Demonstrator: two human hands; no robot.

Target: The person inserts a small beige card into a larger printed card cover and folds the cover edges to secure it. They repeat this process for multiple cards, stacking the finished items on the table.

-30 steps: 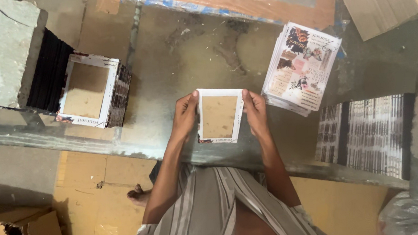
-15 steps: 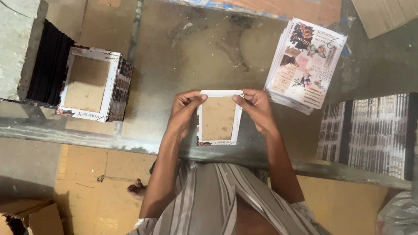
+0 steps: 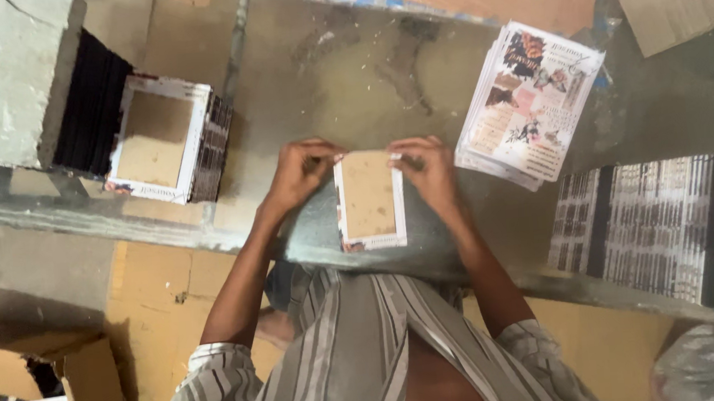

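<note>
Card panel, brown board with a white printed border folded round it, lies flat on the desk right in front of the person, between both hands. Head view, the only one: left hand pinches the top left corner, right hand the top right corner, fingers curled narrow onto the upper edge and pressing the paper flap down over the board. Looks light, stiff and flat; the paper wrap is thin and probably creases or tears if dragged. Best hold judged at the edges or corners, thumbs on top. Finished stack sits well apart to the left, printed sheets near the right hand, dark striped bundle further right.
</note>
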